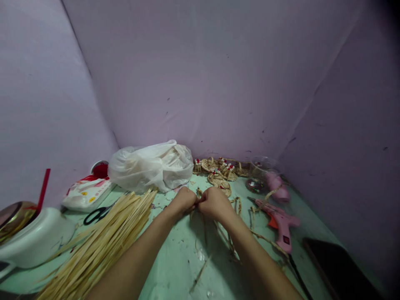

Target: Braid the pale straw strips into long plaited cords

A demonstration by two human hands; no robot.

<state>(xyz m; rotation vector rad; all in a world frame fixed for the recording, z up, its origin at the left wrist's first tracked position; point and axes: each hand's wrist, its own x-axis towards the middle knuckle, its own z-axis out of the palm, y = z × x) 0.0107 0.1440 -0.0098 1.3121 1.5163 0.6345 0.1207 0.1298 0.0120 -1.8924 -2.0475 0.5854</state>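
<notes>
Above the middle of the table, my left hand [186, 200] and my right hand [215, 202] meet with fingers closed in a pinch. Between them a short piece of straw braid [199, 192] sticks up, and thin loose ends hang below. My knuckles hide just how the fingers grip it. A braided straw cord [239, 205] lies beyond my right wrist. To the left of my left forearm rests a bundle of dry straw strips [117, 233]. Several woven straw pieces with red and white beads [218, 180] lie behind my hands.
Left are a white plastic bag [153, 166], a tissue pack [89, 195], scissors [96, 215] and a white pot [40, 237]. Right are a pink glue gun [279, 223] with a cord, a clear plastic cup [265, 166] and a dark phone-like slab [339, 266]. Walls enclose the table.
</notes>
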